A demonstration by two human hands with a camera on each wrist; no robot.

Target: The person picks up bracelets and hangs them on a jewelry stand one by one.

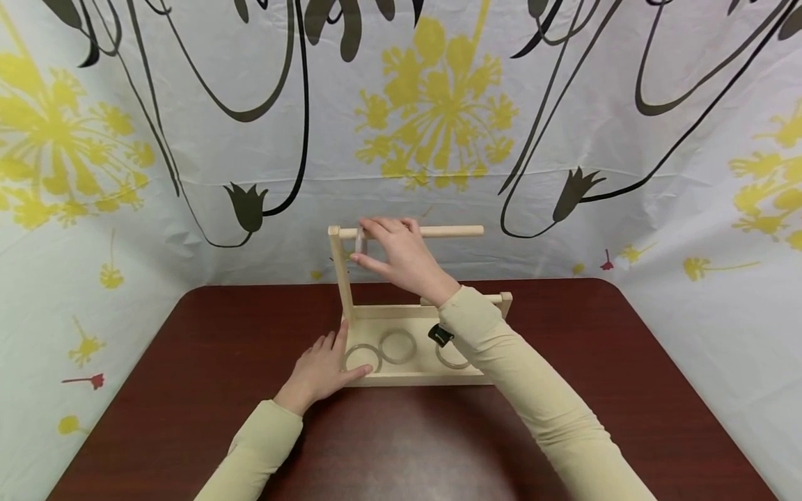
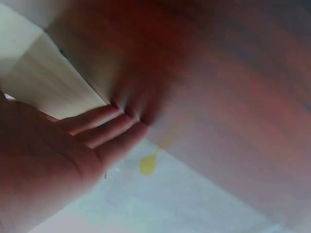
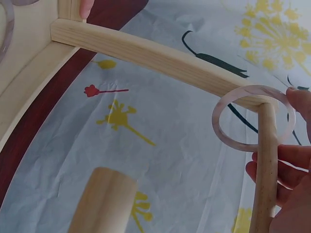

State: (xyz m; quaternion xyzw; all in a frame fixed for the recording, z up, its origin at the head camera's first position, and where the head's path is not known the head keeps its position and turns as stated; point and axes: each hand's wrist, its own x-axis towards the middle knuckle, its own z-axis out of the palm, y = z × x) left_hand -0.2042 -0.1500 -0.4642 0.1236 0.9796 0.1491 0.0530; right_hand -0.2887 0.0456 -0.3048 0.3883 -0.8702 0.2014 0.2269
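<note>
My right hand (image 1: 404,256) pinches a pale, translucent bangle (image 3: 217,119) between thumb and fingers. This bangle circles the upper wooden rod (image 1: 454,231) close to its left end, where the rod joins the tall post (image 1: 342,278). At the wooden stand's left front corner, my left hand (image 1: 322,372) rests with fingers stretched along the tray's side and thumb over the front rim (image 1: 426,380). Beside that thumb lies one bangle (image 1: 363,345) in the tray. A second bangle (image 1: 397,330) lies to its right, and a third (image 1: 446,363) is partly covered by my right forearm.
A lower rod sits on a short post (image 1: 506,300) at the stand's right, partly behind my right sleeve (image 1: 532,390). The stand is on a dark red-brown table (image 1: 250,334). Flower-printed white cloth (image 1: 413,202) hangs behind and at both sides.
</note>
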